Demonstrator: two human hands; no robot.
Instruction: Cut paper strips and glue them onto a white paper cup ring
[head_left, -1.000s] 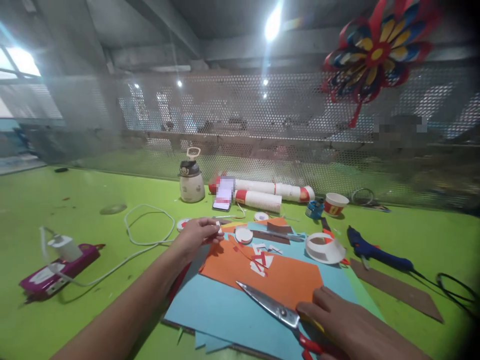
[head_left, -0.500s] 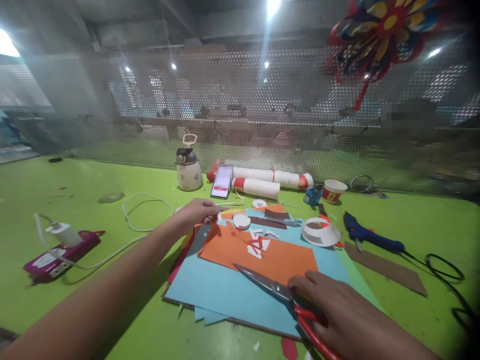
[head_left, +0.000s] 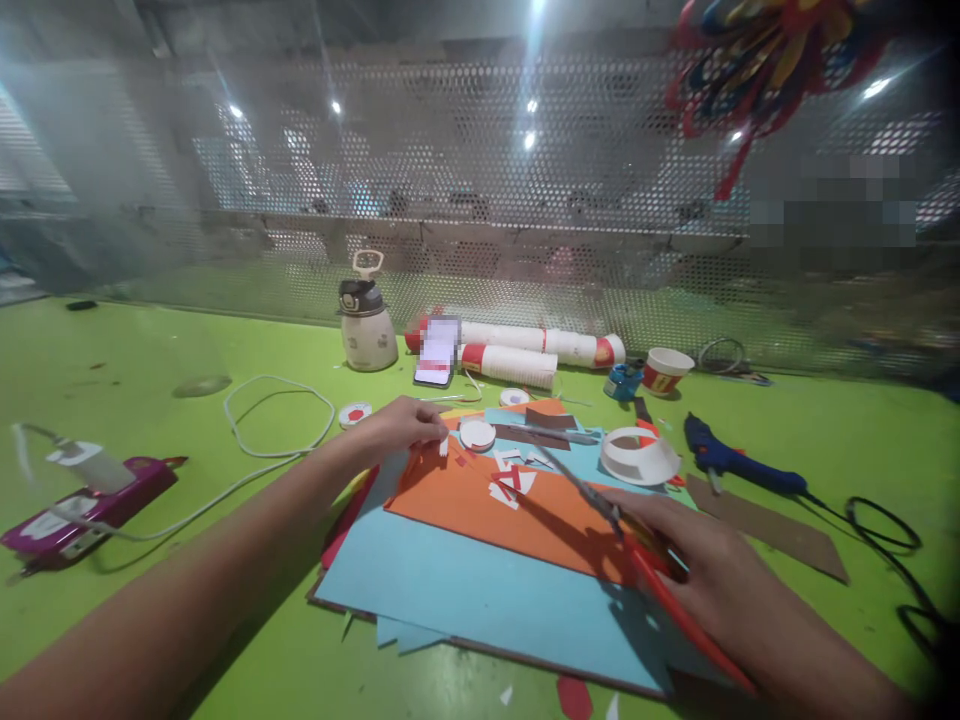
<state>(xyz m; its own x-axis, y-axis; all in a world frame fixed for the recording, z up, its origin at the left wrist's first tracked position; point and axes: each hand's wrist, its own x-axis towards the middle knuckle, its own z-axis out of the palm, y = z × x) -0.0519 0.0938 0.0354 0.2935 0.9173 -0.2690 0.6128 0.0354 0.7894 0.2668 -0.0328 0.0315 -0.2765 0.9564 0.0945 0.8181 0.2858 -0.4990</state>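
Note:
My right hand [head_left: 701,545] is closed around the red handles of a pair of scissors [head_left: 596,497], whose blades point up and left over an orange sheet [head_left: 450,490]. The fingers of my left hand [head_left: 409,425] are pinched on a small white piece of paper [head_left: 443,446] at the sheet's far left corner. White and red paper scraps [head_left: 510,480] lie on the orange sheet, which rests on light blue sheets [head_left: 480,600]. Just right of my left fingertips is a small white disc [head_left: 477,434]. A white paper ring [head_left: 640,457] stands beyond my right hand.
A blue glue gun [head_left: 742,466] with a black cord and a brown strip [head_left: 772,530] lie at right. Behind are a bottle [head_left: 367,335], a phone [head_left: 437,352], joined paper cups [head_left: 510,365] and a single cup [head_left: 667,370]. A purple power strip [head_left: 90,510] with a white cable lies left.
My right hand has lifted the scissors off the sheets and moved them up and to the right. My left hand has shifted slightly right, over the orange sheet's corner. The view has tilted a little.

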